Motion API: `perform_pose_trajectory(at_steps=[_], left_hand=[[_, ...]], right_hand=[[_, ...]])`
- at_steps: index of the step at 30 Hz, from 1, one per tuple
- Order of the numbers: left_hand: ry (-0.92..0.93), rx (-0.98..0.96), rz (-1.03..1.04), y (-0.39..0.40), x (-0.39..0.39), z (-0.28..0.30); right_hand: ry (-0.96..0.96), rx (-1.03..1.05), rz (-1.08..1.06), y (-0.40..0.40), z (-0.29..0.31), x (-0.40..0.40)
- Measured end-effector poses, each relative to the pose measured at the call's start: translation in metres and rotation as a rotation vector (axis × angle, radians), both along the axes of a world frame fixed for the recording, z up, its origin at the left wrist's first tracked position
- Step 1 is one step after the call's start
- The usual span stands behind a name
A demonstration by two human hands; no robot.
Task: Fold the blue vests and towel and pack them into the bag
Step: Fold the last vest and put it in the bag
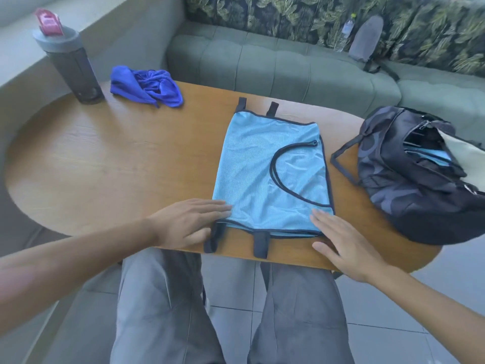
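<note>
You had both hands, left (187, 222) and right (343, 245), fingers flat and holding nothing, on the half-folded vest (270, 177); next fold needed pinching its near edge.

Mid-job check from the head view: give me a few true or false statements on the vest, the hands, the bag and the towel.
1. Both hands, left hand and right hand, lie flat at the light blue vest's near edge. True.
2. The dark bag is zipped shut. False: it gapes open, light blue fabric inside.
3. The dark blue towel lies neatly folded. False: it is crumpled.
4. A dark bottle stands on the wooden table. True.
</note>
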State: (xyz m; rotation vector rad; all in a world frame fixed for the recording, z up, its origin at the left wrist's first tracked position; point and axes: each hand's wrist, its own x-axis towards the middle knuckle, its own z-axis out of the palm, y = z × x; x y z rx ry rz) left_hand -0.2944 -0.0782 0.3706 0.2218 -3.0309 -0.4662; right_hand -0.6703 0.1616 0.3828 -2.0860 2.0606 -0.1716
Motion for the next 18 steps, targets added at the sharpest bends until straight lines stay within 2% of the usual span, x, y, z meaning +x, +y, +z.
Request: perform_pose_trajectory(at_steps=[3, 8, 13, 15, 18], left_hand=[[-0.039, -0.038, 0.012, 0.021, 0.009, -0.001], [-0.028, -0.245, 0.130, 0.050, 0.011, -0.020], [0.267, -0.377, 0.132, 0.080, 0.001, -0.021], [0.266, -0.374, 0.139, 0.090, -0.001, -0.019], [0.228, -0.313, 0.156, 0.094, 0.001, -0.010]], right_hand=[[0.035, 0.025, 0.035, 0.020, -0.013, 0.006], [0.142, -0.050, 0.029, 0.040, -0.024, 0.013], [0.088, -0.354, 0.011, 0.056, -0.036, 0.029], [0.082, -0.466, 0.009, 0.062, -0.038, 0.033], [0.057, -0.521, -0.022, 0.069, -0.034, 0.033]])
